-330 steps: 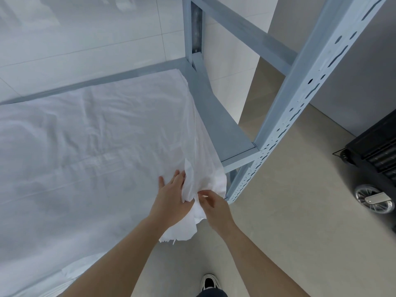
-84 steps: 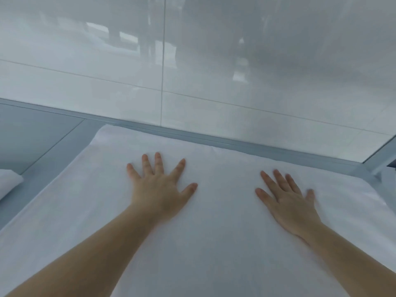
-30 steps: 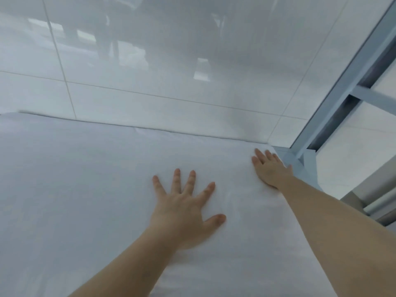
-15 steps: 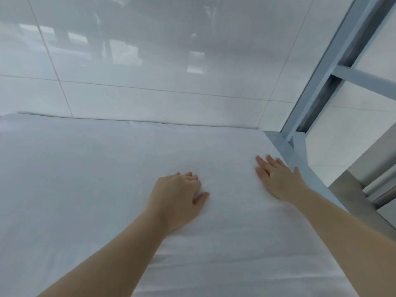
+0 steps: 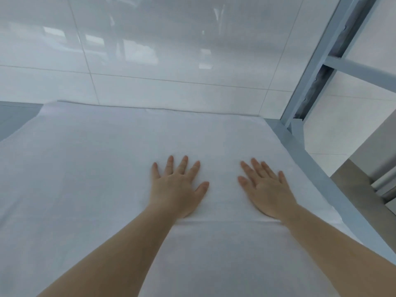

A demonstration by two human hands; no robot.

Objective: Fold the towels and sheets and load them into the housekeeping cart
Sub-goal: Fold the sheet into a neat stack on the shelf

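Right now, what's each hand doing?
Left hand: open, fingers spread, flat on the white sheet.
Right hand: open, flat on the sheet.

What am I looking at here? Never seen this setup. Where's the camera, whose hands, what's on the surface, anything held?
There is no robot: a person wears one wide-angle camera on the head, looking forward and down, so the two bare arms entering from the bottom are their own. The left hand and the right hand both lie flat, fingers spread, on a white sheet spread over a grey-blue metal shelf frame. Nothing is gripped; the palms only press on the cloth. A straight crease runs across the sheet at the wrists. Behind is a glossy white tiled wall. No cart is in view.
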